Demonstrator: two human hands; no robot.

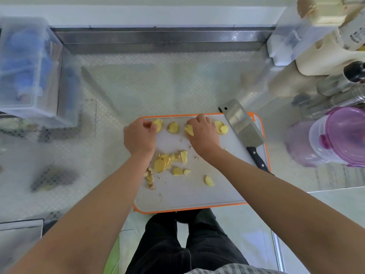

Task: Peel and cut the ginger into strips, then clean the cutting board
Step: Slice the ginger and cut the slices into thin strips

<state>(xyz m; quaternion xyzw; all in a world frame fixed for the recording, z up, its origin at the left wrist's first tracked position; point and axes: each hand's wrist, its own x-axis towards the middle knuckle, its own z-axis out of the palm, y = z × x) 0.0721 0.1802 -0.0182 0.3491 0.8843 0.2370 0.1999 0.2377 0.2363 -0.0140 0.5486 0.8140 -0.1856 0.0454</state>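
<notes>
Arranging sliced ginger along the far edge of the cutting board (197, 196), the left hand (139, 136) pinches one ginger slice (158, 125) between curled fingertips while the right hand (203, 133) presses fingers down on another slice (189, 130). More slices lie between and beside the hands, and a loose pile (167, 163) with peel scraps sits nearer the person. The cleaver (244, 127) rests unheld at the board's right side, blade flat. Slicing looks finished and strip-cutting not begun, so the step seems to be laying slices out; next would likely call for stacking them and taking up the cleaver.
</notes>
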